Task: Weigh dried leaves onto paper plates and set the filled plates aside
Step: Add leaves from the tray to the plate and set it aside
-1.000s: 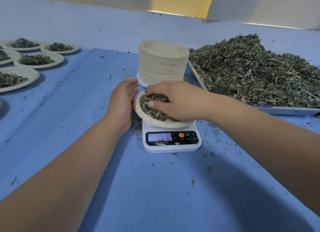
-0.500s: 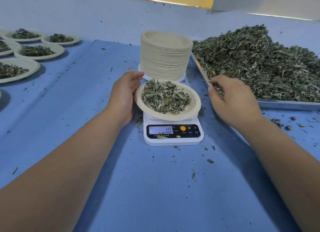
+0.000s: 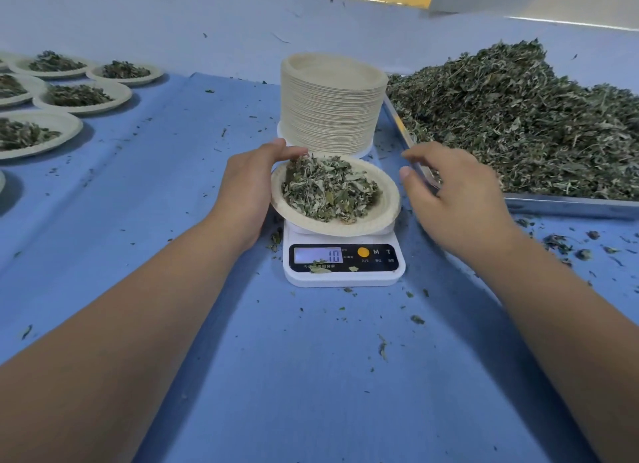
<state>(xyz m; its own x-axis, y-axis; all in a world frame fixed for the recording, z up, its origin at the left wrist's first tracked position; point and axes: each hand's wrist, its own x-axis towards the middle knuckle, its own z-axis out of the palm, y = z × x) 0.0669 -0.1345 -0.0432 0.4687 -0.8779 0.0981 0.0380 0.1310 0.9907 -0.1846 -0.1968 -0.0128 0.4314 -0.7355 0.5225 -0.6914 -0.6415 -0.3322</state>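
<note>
Blue counter holds the scale (display reads 10) with the filled paper plate on it. The left hand pinches its rim; the right hand hovers beside it, empty and loose. Lifted one-sidedly, the thin plate could buckle, spilling leaves.

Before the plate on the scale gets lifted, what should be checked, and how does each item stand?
1. The scale display reads 10, legible: ok.
2. Whether 10 is the target: cannot tell.
3. The left hand holds the plate by its rim: ok.
4. The right hand is open, off the plate: ok.
5. The leaves lie inside the rim: ok.
</note>
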